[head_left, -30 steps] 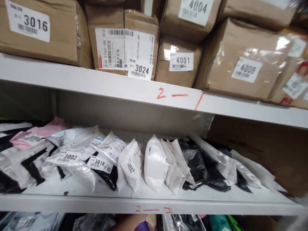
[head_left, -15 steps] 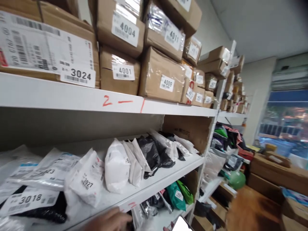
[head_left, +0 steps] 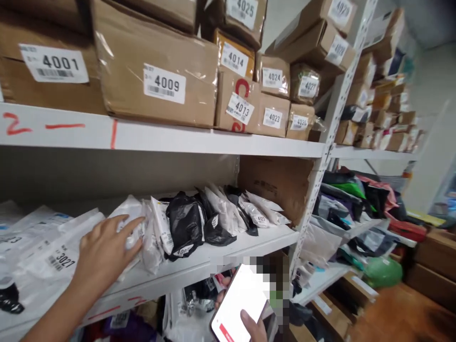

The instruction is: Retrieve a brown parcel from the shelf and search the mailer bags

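Note:
My left hand (head_left: pixel 103 249) reaches onto the middle shelf (head_left: pixel 199 266) with fingers spread, resting on a white plastic parcel (head_left: pixel 130 223). Beside it lies a white parcel labelled 3027 (head_left: pixel 60 259), and to the right a black parcel (head_left: pixel 185 223) stands among more white ones. At the bottom of the view my right hand (head_left: pixel 249 325) holds a phone (head_left: pixel 240 304) with a bright white screen, thumb on its lower edge.
Brown cartons numbered 4001 (head_left: pixel 53 66), 4009 (head_left: pixel 164 83) and 4013 (head_left: pixel 240 108) fill the upper shelf (head_left: pixel 178 137). A perforated white upright (head_left: pixel 320 175) separates the adjoining rack, stuffed with coloured bags (head_left: pixel 356 199). Cardboard boxes (head_left: pixel 434 256) sit on the brown floor at right.
The view has swung to the right along the shelves. My left hand rose from the lower edge onto the white parcel. The phone came further into view.

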Demonstrator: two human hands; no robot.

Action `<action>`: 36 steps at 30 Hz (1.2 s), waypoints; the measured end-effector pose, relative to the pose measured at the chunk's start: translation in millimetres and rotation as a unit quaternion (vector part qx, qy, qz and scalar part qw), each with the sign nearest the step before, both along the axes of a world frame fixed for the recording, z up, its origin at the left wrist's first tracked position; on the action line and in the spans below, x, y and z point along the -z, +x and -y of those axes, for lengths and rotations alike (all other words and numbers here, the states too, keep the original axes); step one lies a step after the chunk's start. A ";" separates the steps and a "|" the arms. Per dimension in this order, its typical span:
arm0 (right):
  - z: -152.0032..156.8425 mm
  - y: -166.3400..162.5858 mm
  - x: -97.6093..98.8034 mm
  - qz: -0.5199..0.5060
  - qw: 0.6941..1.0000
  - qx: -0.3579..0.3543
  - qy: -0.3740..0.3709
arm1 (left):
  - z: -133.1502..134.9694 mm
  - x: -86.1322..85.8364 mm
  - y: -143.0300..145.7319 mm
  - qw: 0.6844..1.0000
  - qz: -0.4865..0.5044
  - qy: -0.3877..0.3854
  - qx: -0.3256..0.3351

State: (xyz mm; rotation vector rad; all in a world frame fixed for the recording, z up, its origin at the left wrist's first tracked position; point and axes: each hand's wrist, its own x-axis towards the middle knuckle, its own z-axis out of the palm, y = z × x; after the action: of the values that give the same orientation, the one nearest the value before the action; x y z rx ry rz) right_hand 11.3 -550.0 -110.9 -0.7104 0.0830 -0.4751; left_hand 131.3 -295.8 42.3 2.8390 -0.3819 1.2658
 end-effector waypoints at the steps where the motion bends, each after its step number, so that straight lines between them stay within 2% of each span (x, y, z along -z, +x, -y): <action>1: 3.9 1.7 -8.0 0.014 1.000 -0.020 0.009 | -0.4 -1.6 -2.5 0.999 -0.020 -0.012 -0.024; 5: 11.0 6.9 -36.2 0.058 0.993 -0.086 0.046 | -2.4 -4.4 -7.4 0.995 -0.044 -0.042 -0.076; 9: 13.2 10.2 -43.9 0.066 0.991 -0.108 0.051 | -1.9 -1.6 -3.6 0.999 -0.042 -0.012 -0.027; 12: 18.8 12.5 -40.0 0.065 0.992 -0.098 0.037 | 3.0 -6.8 -6.9 0.998 0.016 -0.058 -0.001; 14: 24.9 14.6 -37.6 0.063 0.993 -0.093 0.033 | 14.0 -16.2 -14.6 0.993 0.081 -0.073 0.048; 16: 31.0 17.3 -37.2 0.062 0.993 -0.095 0.027 | 35.0 -26.7 -24.0 0.983 0.122 -0.048 0.128; 19: 37.5 21.8 -39.2 0.063 0.992 -0.106 0.030 | 81.5 -34.7 -32.1 0.970 0.106 0.013 0.220; 22: 40.4 25.4 -39.3 0.080 0.990 -0.111 0.037 | 126.4 -29.3 -26.5 0.964 0.046 0.089 0.246; 24: 42.6 26.6 -36.5 0.092 0.989 -0.109 0.038 | 143.7 -20.6 -16.8 0.967 0.005 0.130 0.219; 28: 51.9 28.1 -27.3 0.092 0.991 -0.089 0.048 | 144.1 1.1 5.8 0.976 -0.016 0.158 0.147; 31: 60.9 32.1 -21.3 0.113 0.991 -0.050 0.057 | 133.7 10.3 16.3 0.973 0.019 0.158 0.167; 33: 66.0 37.1 -18.6 0.123 0.990 -0.028 0.063 | 132.3 4.2 16.1 0.972 0.039 0.133 0.189; 36: 72.6 46.2 -19.5 0.118 0.991 -0.024 0.063 | 149.0 -28.8 6.9 0.970 0.060 0.054 0.231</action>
State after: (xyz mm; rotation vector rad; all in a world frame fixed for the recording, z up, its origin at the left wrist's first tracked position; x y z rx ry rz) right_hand 57.5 -622.6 -91.4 -0.5274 -0.1240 -0.5008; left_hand 138.2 -444.8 71.2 2.5308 -1.0686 1.3420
